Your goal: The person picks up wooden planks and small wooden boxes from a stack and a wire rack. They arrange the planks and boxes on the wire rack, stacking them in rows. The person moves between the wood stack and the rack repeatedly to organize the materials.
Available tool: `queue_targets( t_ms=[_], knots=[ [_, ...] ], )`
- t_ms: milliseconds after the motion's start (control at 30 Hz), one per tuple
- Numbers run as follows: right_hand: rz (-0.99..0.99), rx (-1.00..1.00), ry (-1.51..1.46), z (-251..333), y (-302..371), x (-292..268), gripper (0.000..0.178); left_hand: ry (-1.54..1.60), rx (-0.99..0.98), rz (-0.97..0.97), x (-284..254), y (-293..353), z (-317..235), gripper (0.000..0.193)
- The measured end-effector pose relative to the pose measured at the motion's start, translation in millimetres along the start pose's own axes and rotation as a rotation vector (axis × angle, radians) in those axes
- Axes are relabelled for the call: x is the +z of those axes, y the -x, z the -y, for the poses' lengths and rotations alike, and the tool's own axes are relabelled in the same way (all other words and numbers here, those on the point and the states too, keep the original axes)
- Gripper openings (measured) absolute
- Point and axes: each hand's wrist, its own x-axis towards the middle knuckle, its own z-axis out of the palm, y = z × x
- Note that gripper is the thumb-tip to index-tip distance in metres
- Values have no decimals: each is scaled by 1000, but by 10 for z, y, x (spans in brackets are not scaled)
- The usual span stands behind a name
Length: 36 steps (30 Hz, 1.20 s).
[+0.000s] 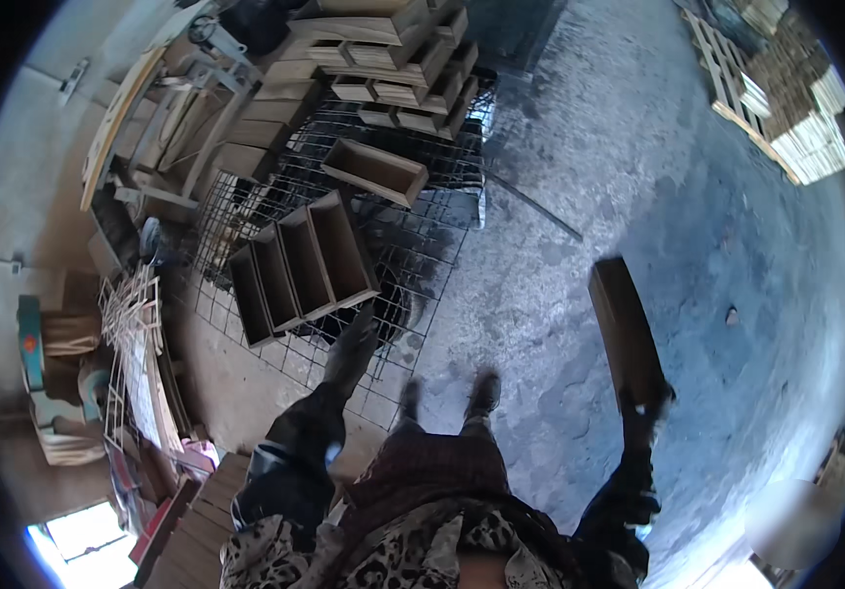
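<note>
My right hand (646,417) grips one end of a long, narrow wooden box (627,329), held out over the floor on my right. Its open side does not show clearly. My left hand (352,348) reaches forward, fingers stretched out, to the near corner of several open wooden boxes (290,270) standing side by side. Whether the fingertips touch that corner I cannot tell. These boxes rest on a wire grid (246,196). Just beyond them lies another open wooden box (375,172) on the same grid.
Stacked wooden boxes (403,59) rise at the far end of the grid. A dark bar (532,204) lies on the concrete floor. Far right, a pallet (727,74) stands by wood bundles (805,128). A wooden bench frame (187,147) and a green machine (50,393) line the left wall.
</note>
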Motion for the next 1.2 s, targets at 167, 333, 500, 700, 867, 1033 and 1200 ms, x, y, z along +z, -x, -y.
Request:
queue_targets(
  t_ms=[167,333,500,700,867,1033,1200],
  knots=[
    [92,70,54,-334,11,-289,56,-449,121,-89,406,-579,80,51],
    [207,-34,-66,83,-753,-257,61,-646,153,-92,641,-1388,349,64],
    [141,-288,-157,875,-2112,52,63,-706,81,-104,711,-2251,421,79],
    [-89,-508,-463,2005,-3693,736,69,-852,24,-251,691,-3215,99,82],
    [-53,-541,-542,2686,-4424,1117,74,-862,-178,-271,793,-3707,463,64],
    [50,-682,-509,3336,-5060,1413,72,-722,-337,-188,737,-4000,408,40],
    [109,-1225,-459,4471,-5690,1797,66,-831,-32,-113,730,-3753,-56,24]
  ],
)
